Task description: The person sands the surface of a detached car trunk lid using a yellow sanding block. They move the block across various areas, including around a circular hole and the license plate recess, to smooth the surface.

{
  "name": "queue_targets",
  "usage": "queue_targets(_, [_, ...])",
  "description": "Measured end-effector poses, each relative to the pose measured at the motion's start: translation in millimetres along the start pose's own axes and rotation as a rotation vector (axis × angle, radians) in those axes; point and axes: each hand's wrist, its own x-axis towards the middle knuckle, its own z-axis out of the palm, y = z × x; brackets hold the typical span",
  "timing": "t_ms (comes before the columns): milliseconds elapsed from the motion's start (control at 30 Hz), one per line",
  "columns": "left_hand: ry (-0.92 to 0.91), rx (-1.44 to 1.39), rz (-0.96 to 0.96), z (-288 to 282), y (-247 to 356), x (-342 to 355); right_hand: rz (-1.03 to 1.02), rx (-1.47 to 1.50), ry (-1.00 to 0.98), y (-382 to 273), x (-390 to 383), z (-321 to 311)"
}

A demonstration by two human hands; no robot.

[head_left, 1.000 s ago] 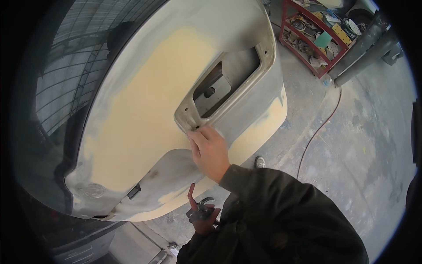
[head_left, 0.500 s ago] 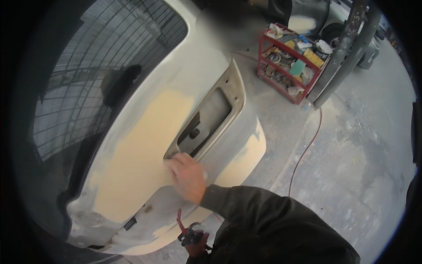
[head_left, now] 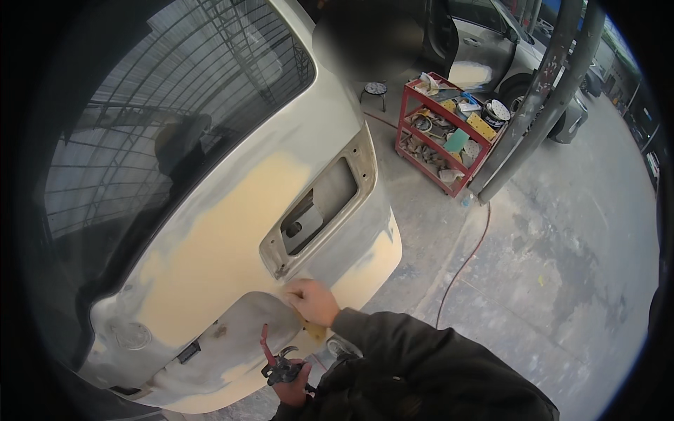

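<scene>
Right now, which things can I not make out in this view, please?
Head view:
Yellow sheet: partly hidden by the right grip.
Dark tool: partly covered by the left grip.
Upper middle: a dark blur hides what is there.
Rear window: left edge lost in the dark lens rim.
Red cart: some contents too small to identify.

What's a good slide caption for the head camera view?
Right hand at a car's patchy rear panel, left hand holding a black-and-red tool.
</scene>
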Motion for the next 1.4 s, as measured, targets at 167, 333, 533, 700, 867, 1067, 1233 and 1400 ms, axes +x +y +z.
queue_targets(167, [-0.036, -0.018, 0.266, 6.6, 9.8, 7.3, 0.544, 0.511, -0.255, 22.4, -58.4, -15.8])
queue_targets(333, [-0.425, 0.197, 0.321, 7.7, -2.2, 21.2, 0.529, 0.746, -0.331, 50.2, -117.4, 16.5])
queue_targets(533, [-0.570, 0.405, 0.542, -8.8, 9.0, 24.9, 0.616, 0.825, -0.426, 76.1, -149.8, 37.1])
queue_targets(700, [-0.506, 0.246, 0.444, -21.3, -5.5, 29.7, 0.896, 1.018, -0.312, 35.8, -152.4, 10.7])
queue_targets(867, [-0.200, -0.125, 0.015, -21.0, 11.1, 18.5, 0.455, 1.172, -0.235, -13.3, -157.0, -6.0])
queue_targets(1067, [-0.174, -0.144, 0.072, -6.1, 17.7, 22.4, 0.337, 0.684, -0.035, -20.0, -142.7, 18.8])
queue_targets(1233, [-0.154, -0.138, 0.114, 6.2, 22.1, 15.6, 0.408, 0.598, 0.226, -16.8, -118.4, -4.8])
queue_targets(1400, [-0.132, -0.097, 0.202, 2.1, 5.1, 12.6, 0.484, 0.642, 0.267, 13.0, -87.9, -50.0])
